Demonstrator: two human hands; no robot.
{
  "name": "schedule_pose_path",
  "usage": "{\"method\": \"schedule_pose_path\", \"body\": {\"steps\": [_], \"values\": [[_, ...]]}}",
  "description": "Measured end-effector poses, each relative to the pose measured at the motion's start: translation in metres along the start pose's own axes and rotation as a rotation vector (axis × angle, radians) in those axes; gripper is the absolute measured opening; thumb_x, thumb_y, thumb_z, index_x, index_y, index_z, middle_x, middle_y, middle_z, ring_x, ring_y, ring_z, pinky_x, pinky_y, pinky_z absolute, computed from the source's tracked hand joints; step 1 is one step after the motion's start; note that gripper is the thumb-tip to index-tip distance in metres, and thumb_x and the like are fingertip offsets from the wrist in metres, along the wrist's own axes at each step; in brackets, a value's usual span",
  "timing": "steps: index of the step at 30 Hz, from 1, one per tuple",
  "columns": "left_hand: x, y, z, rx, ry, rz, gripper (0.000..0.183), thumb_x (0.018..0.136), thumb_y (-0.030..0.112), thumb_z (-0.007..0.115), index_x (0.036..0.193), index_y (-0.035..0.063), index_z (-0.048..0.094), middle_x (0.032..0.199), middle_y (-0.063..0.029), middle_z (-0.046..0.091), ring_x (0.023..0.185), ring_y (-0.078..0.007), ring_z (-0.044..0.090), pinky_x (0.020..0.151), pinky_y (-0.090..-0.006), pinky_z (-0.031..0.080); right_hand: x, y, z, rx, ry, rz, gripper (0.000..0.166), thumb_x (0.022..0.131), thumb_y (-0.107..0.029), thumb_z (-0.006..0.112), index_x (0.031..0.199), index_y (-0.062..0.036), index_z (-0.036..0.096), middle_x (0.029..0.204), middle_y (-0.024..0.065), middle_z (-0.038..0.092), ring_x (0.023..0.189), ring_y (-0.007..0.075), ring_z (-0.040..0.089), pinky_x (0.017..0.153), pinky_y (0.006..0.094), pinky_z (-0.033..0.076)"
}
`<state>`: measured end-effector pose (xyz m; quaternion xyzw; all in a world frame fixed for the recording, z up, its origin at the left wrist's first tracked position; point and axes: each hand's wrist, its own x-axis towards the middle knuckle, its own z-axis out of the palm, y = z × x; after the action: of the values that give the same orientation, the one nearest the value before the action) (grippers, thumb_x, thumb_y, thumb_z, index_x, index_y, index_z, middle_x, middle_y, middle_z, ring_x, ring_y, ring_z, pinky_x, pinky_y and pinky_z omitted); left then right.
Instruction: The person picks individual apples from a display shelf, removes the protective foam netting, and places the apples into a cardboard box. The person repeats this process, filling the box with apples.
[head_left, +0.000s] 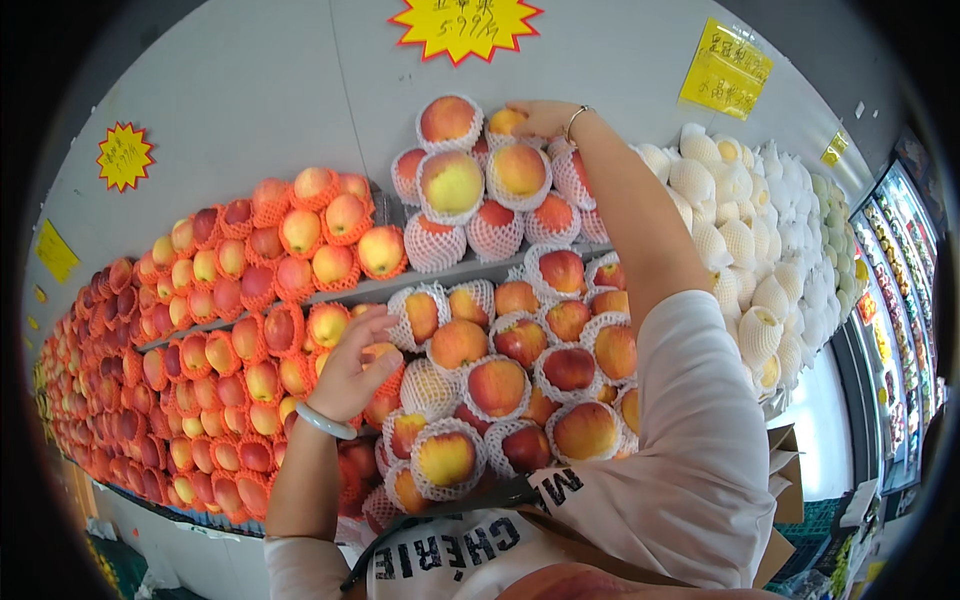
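My right hand (546, 120) reaches to the top of a stack of apples in white foam nets, its fingers on a yellow-orange apple (506, 121); whether they grip it I cannot tell. Beside it at the top left of that stack sits a red-yellow apple (448, 120) in its net. My left hand (358, 371), with a pale bangle on the wrist, hovers with fingers apart over the border between apples in orange nets (262, 380) and the lower pile in white nets. Near its fingertips lies a netted apple (420, 315). Part of an apple shows behind the thumb.
A grey shelf edge (480, 270) divides the upper and lower apple rows. Foam-wrapped fruit (742, 232) is heaped to the right, with green fruit (832, 232) beyond. Yellow handwritten price signs (726, 67) hang on the grey wall. A cardboard box (786, 472) stands at lower right.
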<state>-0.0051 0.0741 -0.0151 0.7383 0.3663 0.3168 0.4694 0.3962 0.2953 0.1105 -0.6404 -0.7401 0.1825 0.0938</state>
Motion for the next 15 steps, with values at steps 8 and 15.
{"method": "schedule_pose_path", "body": {"steps": [8,15], "values": [[0.003,0.017,0.019,-0.030,-0.071,0.021,0.044,0.086,0.016,0.061,0.128,0.0097,0.048,0.138,-0.0069,0.037,0.112,-0.0192,0.049,0.090,-0.0325,0.043,-0.040,0.006,0.035,-0.473,0.664,-0.237,0.056,0.080,-0.037,0.063,0.127,-0.0077,0.050,0.115,0.0199,0.058,0.103,0.0323,0.058,0.088,0.0412,0.046],[-0.013,0.018,0.013,-0.072,-0.060,0.021,0.044,0.087,0.016,0.061,0.128,0.0100,0.048,0.140,-0.0083,0.036,0.116,-0.0200,0.047,0.091,-0.0337,0.043,-0.188,-0.014,0.104,-0.534,-0.087,-0.087,0.064,0.070,-0.036,0.069,0.122,-0.0059,0.048,0.109,0.0192,0.056,0.088,0.0351,0.062,0.077,0.0433,0.050]]}}
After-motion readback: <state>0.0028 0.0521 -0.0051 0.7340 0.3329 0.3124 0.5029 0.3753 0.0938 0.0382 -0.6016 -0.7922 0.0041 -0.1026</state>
